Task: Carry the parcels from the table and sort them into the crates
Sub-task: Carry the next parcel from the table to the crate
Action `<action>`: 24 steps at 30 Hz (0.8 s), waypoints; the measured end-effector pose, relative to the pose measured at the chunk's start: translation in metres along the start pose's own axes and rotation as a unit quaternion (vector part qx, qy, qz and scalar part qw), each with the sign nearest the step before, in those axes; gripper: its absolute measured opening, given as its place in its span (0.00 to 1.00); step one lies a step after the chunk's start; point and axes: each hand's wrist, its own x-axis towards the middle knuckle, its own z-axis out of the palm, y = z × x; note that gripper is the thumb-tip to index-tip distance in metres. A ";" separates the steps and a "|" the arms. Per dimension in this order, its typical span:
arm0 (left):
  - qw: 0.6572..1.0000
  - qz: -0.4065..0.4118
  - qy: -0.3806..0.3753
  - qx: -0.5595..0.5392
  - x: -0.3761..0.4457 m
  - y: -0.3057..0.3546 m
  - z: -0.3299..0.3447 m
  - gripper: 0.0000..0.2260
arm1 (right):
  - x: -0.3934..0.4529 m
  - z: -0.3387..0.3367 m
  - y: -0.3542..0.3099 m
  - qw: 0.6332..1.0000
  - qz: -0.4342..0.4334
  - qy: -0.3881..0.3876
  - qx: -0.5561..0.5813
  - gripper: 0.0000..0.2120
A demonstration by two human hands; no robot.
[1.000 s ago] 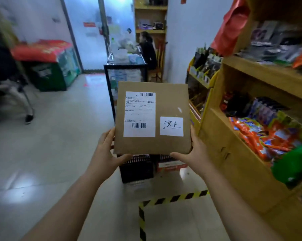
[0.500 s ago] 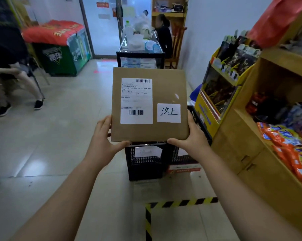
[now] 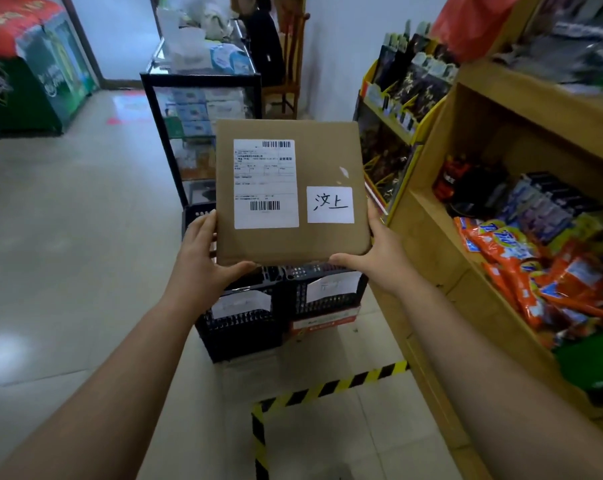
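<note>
A flat brown cardboard parcel (image 3: 324,157) with a white shipping label and a small handwritten white sticker is held up in front of me. My left hand (image 3: 203,258) grips its lower left corner, thumb under the bottom edge. Its lower right corner sits in my right hand (image 3: 379,258), held the same way. Two black plastic crates (image 3: 244,327) with white paper labels stand side by side on the floor just below and beyond the parcel, which hides their insides.
A wooden shelf unit (image 3: 473,292) full of snack packets runs along the right. A yellow display rack (image 3: 393,126) and a black glass counter (image 3: 189,109) stand behind the crates. Yellow-black tape (image 3: 328,389) marks the floor. A person (image 3: 265,39) sits at the back.
I have walked closer to the crates, which now look larger and nearer below the parcel. Both hands keep the same hold on the parcel.
</note>
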 end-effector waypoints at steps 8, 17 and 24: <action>1.000 -0.018 0.000 -0.005 0.043 0.027 0.066 0.45 | 0.052 -0.049 0.053 1.000 0.011 -0.012 -0.010 0.59; 0.995 -0.086 0.042 0.027 0.054 -0.002 0.059 0.45 | 0.115 -0.009 0.067 0.995 -0.026 -0.099 -0.003 0.60; 0.988 -0.127 0.088 0.024 0.067 -0.052 0.001 0.43 | 0.158 0.063 0.030 0.985 -0.040 -0.165 0.026 0.60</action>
